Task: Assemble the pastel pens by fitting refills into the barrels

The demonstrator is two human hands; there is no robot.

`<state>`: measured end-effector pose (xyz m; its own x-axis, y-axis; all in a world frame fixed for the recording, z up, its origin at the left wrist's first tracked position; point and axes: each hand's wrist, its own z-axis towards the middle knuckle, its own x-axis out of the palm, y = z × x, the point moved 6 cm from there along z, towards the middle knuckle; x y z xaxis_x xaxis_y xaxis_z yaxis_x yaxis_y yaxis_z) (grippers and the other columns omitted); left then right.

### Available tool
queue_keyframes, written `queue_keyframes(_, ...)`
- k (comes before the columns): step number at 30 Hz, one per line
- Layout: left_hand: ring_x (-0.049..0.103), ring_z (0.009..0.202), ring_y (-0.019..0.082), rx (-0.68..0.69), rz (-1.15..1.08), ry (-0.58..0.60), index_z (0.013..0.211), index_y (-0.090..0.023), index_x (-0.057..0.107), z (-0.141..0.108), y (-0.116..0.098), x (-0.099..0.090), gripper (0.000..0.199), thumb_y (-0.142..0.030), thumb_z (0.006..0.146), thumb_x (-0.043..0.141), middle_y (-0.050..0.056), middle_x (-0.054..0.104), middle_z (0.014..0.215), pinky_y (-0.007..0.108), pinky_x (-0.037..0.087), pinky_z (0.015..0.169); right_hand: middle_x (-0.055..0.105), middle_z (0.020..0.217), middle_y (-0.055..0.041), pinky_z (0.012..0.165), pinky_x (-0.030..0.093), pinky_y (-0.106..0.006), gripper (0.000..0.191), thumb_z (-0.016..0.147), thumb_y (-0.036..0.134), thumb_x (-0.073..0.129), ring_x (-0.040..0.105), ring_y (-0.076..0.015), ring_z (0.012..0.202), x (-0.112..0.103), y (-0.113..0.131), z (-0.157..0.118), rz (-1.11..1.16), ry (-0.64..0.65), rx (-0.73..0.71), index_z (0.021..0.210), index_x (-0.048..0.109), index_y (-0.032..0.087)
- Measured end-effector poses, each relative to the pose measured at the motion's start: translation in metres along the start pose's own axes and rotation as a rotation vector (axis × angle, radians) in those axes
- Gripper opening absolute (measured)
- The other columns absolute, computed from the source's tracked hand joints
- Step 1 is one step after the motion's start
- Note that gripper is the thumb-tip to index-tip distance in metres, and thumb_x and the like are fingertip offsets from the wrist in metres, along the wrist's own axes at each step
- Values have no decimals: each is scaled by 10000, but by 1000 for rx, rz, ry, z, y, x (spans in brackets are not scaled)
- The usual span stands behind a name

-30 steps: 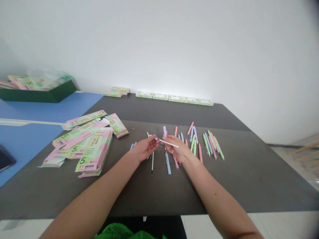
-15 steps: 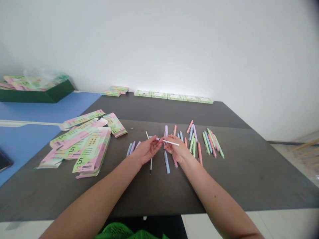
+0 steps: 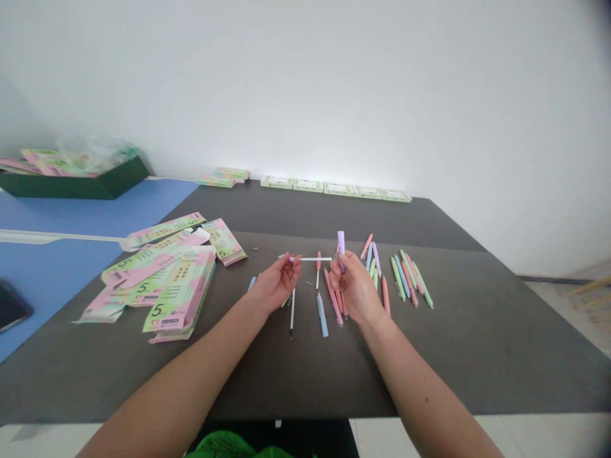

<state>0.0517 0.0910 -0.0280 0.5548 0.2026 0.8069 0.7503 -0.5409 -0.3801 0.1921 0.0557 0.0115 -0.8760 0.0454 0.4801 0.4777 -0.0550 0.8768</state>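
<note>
Between thumb and fingers of my left hand (image 3: pixel 277 280) is the purple front part of a pen (image 3: pixel 293 259), and a white refill (image 3: pixel 315 259) sticks out of it to the right. My right hand (image 3: pixel 357 285) grips a purple pen barrel (image 3: pixel 340 242), held upright; its lower part is hidden by the fingers. The refill's free end is close to my right fingers; whether it touches them I cannot tell. Below my left hand, another white refill (image 3: pixel 292 315) lies on the table. A blue pen barrel (image 3: pixel 323 316) lies between my forearms.
Several pastel pens (image 3: pixel 400 278) lie to the right on the dark table (image 3: pixel 453 356). Printed pen boxes (image 3: pixel 179 292) are piled at left. A row of small boxes (image 3: pixel 338 189) lines the wall. A dark green tray (image 3: pixel 71 186) and a phone (image 3: pixel 12 306) are further left.
My hands have moved apart. My right hand has let go of the white refill and picked up the purple barrel from the table. The refill now extends from the purple part in my left hand.
</note>
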Motion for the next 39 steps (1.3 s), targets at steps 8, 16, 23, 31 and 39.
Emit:
queue_keyframes(8, 667, 565, 75, -15, 48, 64, 797, -86, 590, -9, 14, 9, 249, -168, 950, 411, 64, 712, 725, 152, 575, 595, 418, 569, 96, 431, 248, -203, 259, 828, 444, 585, 374, -58, 420, 8, -18, -2, -241, 75, -7, 828, 460, 218)
queue_keyframes(16, 636, 534, 53, 147, -37, 61, 783, -96, 586, -7, -13, 6, 232, -165, 941, 432, 44, 699, 720, 145, 565, 581, 497, 647, 34, 552, 329, -250, 256, 897, 444, 450, 454, -127, 571, -1, 9, -11, -859, -43, -238, 869, 568, 219)
queue_keyframes(23, 604, 534, 39, 262, 36, 67, 777, -110, 589, -10, -24, 6, 191, -175, 921, 482, 45, 702, 770, 138, 548, 568, 664, 812, -30, 632, 357, -272, 271, 910, 400, 446, 576, -177, 699, 5, 9, -14, -1282, -20, -350, 947, 633, 208)
queue_keyframes(31, 567, 628, 33, 479, 306, 22, 814, -146, 647, -15, -24, 2, 129, -256, 766, 693, 18, 677, 874, 136, 479, 611, 702, 881, -29, 668, 369, -276, 264, 932, 383, 437, 632, -196, 775, 4, 4, -12, -1487, -52, -392, 994, 633, 217)
queue_keyframes(39, 539, 710, 99, 565, 671, 37, 747, -153, 684, -20, -24, 10, 230, -352, 655, 754, 0, 626, 755, 233, 431, 727, 701, 893, -67, 654, 353, -281, 269, 941, 325, 426, 631, -201, 796, 16, 2, -15, -1735, 77, -530, 988, 669, 220)
